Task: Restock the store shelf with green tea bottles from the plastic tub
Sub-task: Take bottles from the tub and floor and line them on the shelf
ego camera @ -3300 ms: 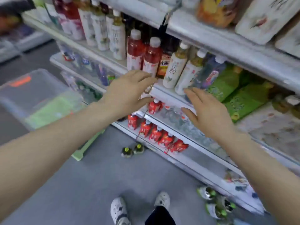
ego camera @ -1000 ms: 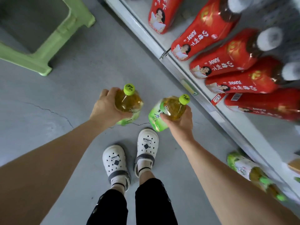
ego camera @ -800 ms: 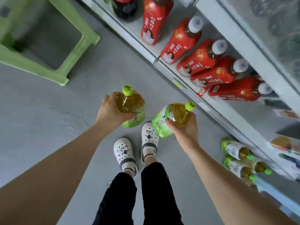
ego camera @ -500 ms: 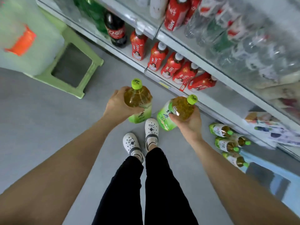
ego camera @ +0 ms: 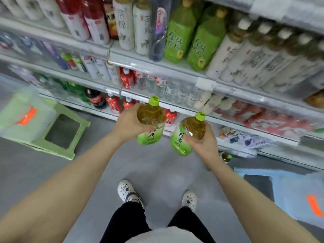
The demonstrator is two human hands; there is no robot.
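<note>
My left hand (ego camera: 128, 124) grips a green tea bottle (ego camera: 151, 120) with a lime cap and a green label, held upright in front of the lower shelves. My right hand (ego camera: 203, 140) grips a second green tea bottle (ego camera: 188, 133), tilted a little to the left. Both bottles hang above the grey floor, side by side and apart. Another green tea bottle (ego camera: 226, 157) lies on the floor by the shelf base, mostly hidden behind my right wrist. A clear plastic tub (ego camera: 22, 116) with an orange mark stands at the left.
The store shelf (ego camera: 157, 67) fills the upper view, packed with drinks; larger green bottles (ego camera: 178, 34) stand on the upper tier. The tub rests on a light green stool (ego camera: 70, 135). A blue stool with another clear tub (ego camera: 298, 190) stands at the right. My feet are below.
I have stood up and looked upward: more shelf tiers have come into view. Both hands have lifted their bottles higher off the floor. My feet have stepped apart.
</note>
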